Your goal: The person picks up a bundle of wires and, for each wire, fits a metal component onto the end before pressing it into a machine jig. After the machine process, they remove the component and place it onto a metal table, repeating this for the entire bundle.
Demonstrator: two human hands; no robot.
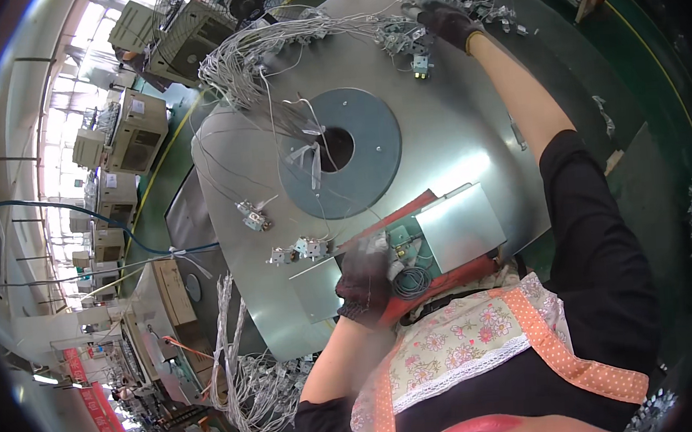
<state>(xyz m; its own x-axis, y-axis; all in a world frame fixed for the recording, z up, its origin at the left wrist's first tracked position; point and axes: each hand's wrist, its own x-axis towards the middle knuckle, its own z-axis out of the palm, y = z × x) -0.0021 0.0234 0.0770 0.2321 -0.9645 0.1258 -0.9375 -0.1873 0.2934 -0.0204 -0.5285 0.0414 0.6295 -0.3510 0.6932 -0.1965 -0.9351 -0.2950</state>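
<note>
My right hand, in a dark glove, reaches far across the round metal table into a cluster of small wired switch parts; its fingers close on one grey part at the pile's top. My left hand, also gloved, sits close to my body at the edge of a flat metal box, fingers curled on a small white part. A coil of grey wire lies just right of that hand, inside the box's open section. The box rests on a red tray.
A blue-grey disc with a centre hole marks the table's middle. Loose wired parts lie at its left. A long wire bundle drapes over the far edge. Beige machine housings stand beyond on the left.
</note>
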